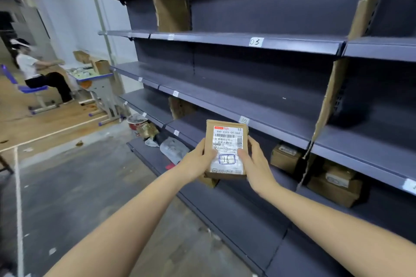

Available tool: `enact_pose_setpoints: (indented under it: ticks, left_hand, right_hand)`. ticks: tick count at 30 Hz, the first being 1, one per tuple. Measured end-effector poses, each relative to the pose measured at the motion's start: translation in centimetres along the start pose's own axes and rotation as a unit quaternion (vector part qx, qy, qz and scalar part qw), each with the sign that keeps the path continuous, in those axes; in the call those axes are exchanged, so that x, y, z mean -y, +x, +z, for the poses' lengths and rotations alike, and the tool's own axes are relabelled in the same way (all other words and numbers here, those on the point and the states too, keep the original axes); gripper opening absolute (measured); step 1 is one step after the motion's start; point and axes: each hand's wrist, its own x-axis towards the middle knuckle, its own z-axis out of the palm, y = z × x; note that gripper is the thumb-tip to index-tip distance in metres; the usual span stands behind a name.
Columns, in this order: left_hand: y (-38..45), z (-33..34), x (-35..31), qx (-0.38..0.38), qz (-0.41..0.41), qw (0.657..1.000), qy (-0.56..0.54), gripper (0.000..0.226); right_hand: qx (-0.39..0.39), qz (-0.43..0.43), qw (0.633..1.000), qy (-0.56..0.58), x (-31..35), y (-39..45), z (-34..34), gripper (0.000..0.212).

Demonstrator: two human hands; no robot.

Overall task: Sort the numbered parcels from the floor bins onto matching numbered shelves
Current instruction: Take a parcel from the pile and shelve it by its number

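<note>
I hold a small brown cardboard parcel upright in front of the dark shelving, its white shipping label facing me with "16" handwritten in a blue box. My left hand grips its left edge, thumb on the label. My right hand grips its right edge, thumb beside the number. Shelf tags read "03" on an upper shelf and "10" on the shelf just behind the parcel.
Brown boxes sit on a lower shelf to the right, plastic-wrapped parcels lower left. Cardboard dividers split the bays. A person sits at a desk far left. Grey concrete floor lies below.
</note>
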Motion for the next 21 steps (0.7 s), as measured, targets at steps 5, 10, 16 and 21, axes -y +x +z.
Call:
enact_pose_setpoints:
  ticks: [5, 10, 16, 21]
  left_hand:
    - [4.6, -5.4, 2.4, -0.022, -0.013, 1.0, -0.001, 0.044]
    - [10.1, -10.5, 7.1, -0.026, -0.015, 0.999, -0.018, 0.041]
    - [17.3, -18.1, 14.0, 0.025, -0.013, 0.999, -0.022, 0.04]
    - [23.4, -24.3, 18.0, 0.042, -0.01, 0.999, -0.022, 0.031]
  right_hand:
    - [0.027, 0.011, 1.0, -0.003, 0.2, 6.2, 5.8, 0.067]
    - [0.034, 0.025, 0.999, -0.008, -0.8, 11.7, 12.6, 0.056]
    - [-0.008, 0.071, 0.997, 0.014, -1.6, 17.1, 22.7, 0.047]
    - [-0.051, 0.157, 0.984, 0.059, -1.1, 21.5, 29.7, 0.028]
